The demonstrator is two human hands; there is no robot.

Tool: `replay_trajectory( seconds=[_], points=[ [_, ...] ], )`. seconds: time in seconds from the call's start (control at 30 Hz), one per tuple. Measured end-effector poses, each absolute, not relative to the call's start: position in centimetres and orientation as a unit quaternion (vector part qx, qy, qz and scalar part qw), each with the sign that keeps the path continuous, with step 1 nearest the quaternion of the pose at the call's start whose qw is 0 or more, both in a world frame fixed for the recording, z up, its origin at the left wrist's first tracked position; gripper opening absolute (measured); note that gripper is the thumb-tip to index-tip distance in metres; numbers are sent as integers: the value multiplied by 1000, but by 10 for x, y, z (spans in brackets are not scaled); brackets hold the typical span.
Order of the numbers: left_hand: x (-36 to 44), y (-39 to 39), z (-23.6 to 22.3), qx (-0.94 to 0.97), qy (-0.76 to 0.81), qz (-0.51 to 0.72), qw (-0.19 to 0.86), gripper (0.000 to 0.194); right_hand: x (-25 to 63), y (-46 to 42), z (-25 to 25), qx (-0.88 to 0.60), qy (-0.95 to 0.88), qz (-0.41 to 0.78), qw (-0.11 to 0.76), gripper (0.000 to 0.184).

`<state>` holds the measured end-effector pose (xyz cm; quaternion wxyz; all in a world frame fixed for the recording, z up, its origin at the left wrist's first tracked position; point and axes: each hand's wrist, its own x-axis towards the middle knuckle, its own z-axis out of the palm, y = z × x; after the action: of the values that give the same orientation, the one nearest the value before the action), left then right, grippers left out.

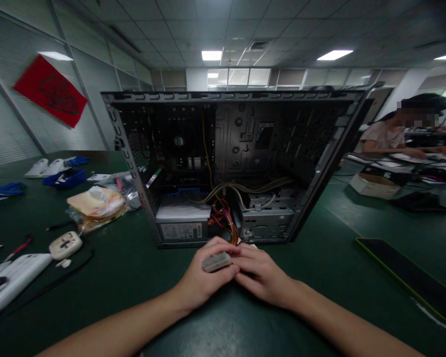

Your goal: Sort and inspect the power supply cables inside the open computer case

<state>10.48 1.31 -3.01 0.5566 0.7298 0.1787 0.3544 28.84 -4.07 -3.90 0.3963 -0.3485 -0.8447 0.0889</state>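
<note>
An open computer case [230, 96] stands in front of me, its inside facing my way. My left hand [202, 272] is closed around a pale grey, block-shaped multi-pin power connector [217, 262], just below the case's lower edge. Against it, my right hand [263, 274] has its fingers bent and pressed together by the connector's right end; what lies under them is hidden. A bundle of coloured power wires [228, 223] comes out of the case and runs down behind my fingers. Beside those wires sits the power supply [182, 230], at the lower left inside the case.
On the left are a plastic-wrapped packet [96, 203], a white game-pad-like object [66, 245], blue gloves [65, 177] and a white power strip [15, 282]. A black mat [409, 277] with a green edge lies right. Farther right, a person [386, 134] sits behind an open box [375, 186].
</note>
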Motion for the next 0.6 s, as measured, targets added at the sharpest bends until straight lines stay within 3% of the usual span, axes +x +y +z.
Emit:
replay_trajectory(
  seconds=[0.3, 0.6],
  points=[
    [106, 11, -29, 714, 164, 403, 549, 12, 284, -49, -32, -361, -809, 135, 444, 14],
    [101, 4, -28, 723, 179, 403, 532, 13, 275, -56, -40, -357, -779, 131, 498, 14]
  ],
)
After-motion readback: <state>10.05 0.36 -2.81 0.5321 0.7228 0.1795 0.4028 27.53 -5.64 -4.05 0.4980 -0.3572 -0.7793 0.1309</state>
